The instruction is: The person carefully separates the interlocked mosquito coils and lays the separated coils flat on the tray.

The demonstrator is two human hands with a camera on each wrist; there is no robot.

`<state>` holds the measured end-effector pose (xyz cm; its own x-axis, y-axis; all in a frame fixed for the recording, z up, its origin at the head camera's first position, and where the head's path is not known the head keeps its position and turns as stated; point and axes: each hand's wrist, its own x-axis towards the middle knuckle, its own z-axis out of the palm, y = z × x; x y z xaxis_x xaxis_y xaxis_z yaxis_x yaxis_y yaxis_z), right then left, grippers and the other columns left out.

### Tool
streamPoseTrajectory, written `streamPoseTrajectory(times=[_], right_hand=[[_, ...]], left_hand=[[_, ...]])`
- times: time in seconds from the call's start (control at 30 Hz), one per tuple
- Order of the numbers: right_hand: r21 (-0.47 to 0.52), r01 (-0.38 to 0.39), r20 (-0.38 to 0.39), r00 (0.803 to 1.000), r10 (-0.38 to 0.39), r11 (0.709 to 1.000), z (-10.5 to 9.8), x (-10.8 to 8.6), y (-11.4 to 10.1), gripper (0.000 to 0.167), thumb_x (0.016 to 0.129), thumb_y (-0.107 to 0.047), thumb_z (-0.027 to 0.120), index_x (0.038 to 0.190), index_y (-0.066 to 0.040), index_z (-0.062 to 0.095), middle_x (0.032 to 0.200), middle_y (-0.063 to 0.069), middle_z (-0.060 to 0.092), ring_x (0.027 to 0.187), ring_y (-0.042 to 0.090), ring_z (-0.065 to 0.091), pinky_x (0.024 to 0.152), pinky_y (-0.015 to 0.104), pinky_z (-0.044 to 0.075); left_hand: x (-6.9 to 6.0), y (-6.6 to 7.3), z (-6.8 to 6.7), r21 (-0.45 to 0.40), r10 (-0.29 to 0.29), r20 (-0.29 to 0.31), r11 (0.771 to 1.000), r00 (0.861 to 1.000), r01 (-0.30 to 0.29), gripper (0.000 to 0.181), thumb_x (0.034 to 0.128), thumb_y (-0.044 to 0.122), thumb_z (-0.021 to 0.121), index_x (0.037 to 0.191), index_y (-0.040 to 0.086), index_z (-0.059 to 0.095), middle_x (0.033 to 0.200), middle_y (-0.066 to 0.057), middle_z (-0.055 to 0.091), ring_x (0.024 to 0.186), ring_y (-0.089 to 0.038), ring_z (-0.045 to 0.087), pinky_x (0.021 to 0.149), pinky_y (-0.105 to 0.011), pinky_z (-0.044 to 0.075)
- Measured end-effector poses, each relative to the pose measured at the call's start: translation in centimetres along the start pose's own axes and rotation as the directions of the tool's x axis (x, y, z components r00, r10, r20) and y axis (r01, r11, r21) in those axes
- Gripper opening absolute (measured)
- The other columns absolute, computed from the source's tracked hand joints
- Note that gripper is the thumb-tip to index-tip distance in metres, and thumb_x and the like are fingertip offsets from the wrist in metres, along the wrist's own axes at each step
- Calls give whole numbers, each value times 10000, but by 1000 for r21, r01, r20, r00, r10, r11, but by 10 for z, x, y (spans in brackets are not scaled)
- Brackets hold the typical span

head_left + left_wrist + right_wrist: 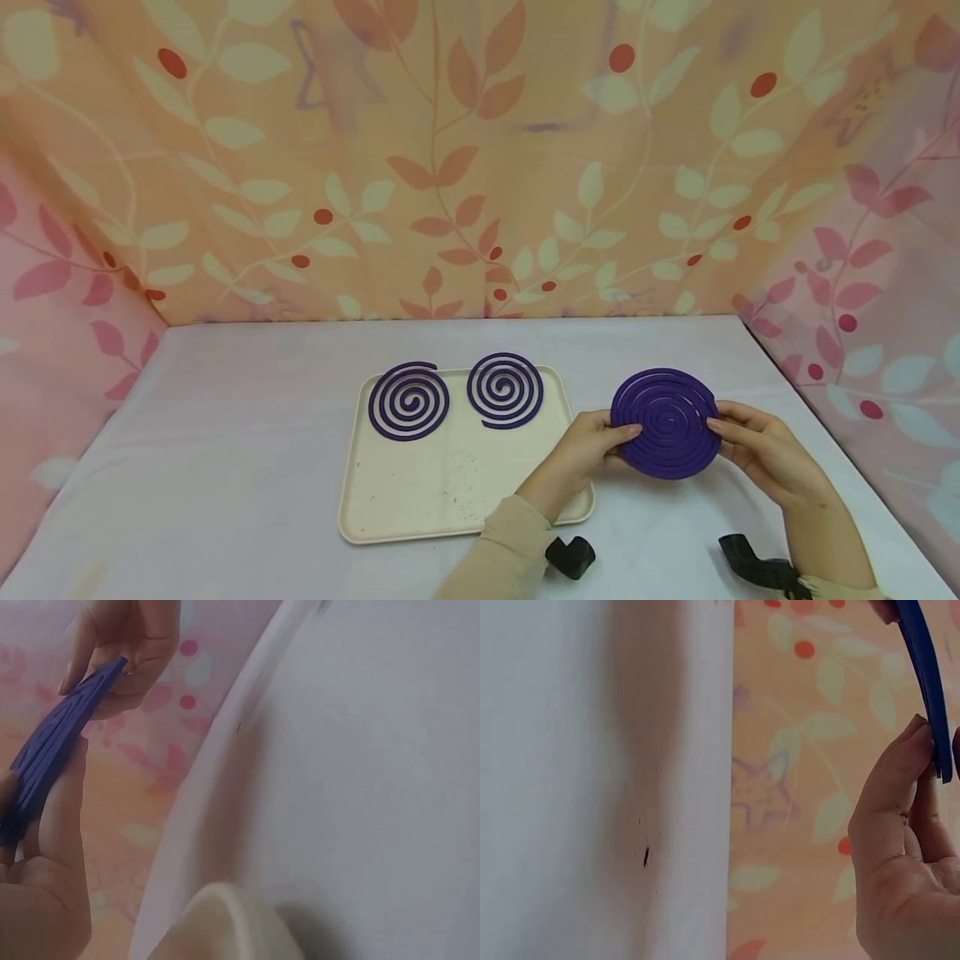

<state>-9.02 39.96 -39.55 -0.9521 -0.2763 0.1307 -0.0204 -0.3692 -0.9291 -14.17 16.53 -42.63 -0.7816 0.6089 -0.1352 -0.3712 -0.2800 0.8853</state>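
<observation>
Both hands hold a purple mosquito coil disc (666, 425) above the white table, right of the tray. Its spirals lie tightly packed, like a nested pair of coils. My left hand (588, 446) pinches its left edge, thumb on top and fingers beneath. On the opposite edge my right hand (761, 450) pinches it likewise. The left wrist view shows the coil disc (64, 742) edge-on and tilted. Seen from the right wrist, the disc (928, 682) looks thin and slightly bowed. Two single mosquito coils, one left (408, 402) and one right (505, 391), lie across the tray's far part.
A cream tray (405, 500) with small dark crumbs stands on the white-covered table (225, 467). Patterned curtains (480, 167) hang behind and at both sides. Black wrist devices sit at the left wrist (572, 557) and right wrist (757, 567).
</observation>
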Motion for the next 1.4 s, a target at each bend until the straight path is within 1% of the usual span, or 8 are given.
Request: streamPoseTrajectory(times=[0.17,0.43,0.73,0.93,1.0,1.1,1.2,1.4], right_hand=[[-89,-41,35,998,44,995,17,7,4,400,945,152,341,1094,-63,645,1015,29,683,900,121,647,779,260,539],[-230,-76,-18,997,74,970,46,19,15,340,914,145,447,1016,-76,684,934,21,704,822,108,664,713,275,564],[-327,-126,-116,989,93,936,78,40,29,255,869,112,564,932,-86,712,849,24,712,749,119,678,682,288,574],[-369,-154,-143,984,108,917,92,49,35,137,851,102,601,960,61,674,839,37,714,741,141,685,675,303,571],[-369,-163,-131,984,123,915,95,51,36,125,851,93,605,964,92,660,838,42,713,741,145,685,677,304,571],[-364,-179,-85,984,159,914,99,55,38,109,864,69,602,954,66,663,835,34,708,742,133,680,682,293,573],[-378,-199,-54,980,193,904,101,59,40,101,891,15,594,950,-15,670,849,10,696,753,113,665,684,278,573],[-394,-198,-83,980,180,898,110,68,45,120,921,-39,580,998,-8,665,892,6,686,767,141,659,680,296,576]], left_hand=[[-16,9,-17,11,8,13,1000,1000,-8,224,914,6,572,1077,-144,602,990,-288,651,772,-161,671,706,-312,571],[-42,21,-45,58,31,38,998,999,-33,241,922,-10,547,1090,-183,566,959,-290,656,666,-69,635,574,-170,537],[-63,29,-73,51,43,-8,998,999,-42,245,923,-7,547,1100,-177,555,951,-256,668,692,-97,654,610,-204,557],[-72,31,-87,45,42,-19,998,999,-41,276,922,-8,546,1123,-197,531,965,-255,667,709,-99,661,625,-217,562],[-75,32,-91,47,37,-28,998,999,-35,272,922,-3,549,1119,-190,539,952,-239,674,712,-105,664,635,-231,566],[-81,35,-98,74,31,-26,997,999,-29,268,924,14,553,1106,-183,549,927,-212,684,706,-102,664,633,-229,565],[-88,39,-106,96,25,-14,995,1000,-23,264,926,19,549,1094,-186,545,920,-194,687,714,-102,665,637,-227,564],[-100,43,-120,115,11,-7,993,1000,-10,249,925,-3,540,1086,-194,545,903,-190,688,723,-110,669,626,-225,562]])
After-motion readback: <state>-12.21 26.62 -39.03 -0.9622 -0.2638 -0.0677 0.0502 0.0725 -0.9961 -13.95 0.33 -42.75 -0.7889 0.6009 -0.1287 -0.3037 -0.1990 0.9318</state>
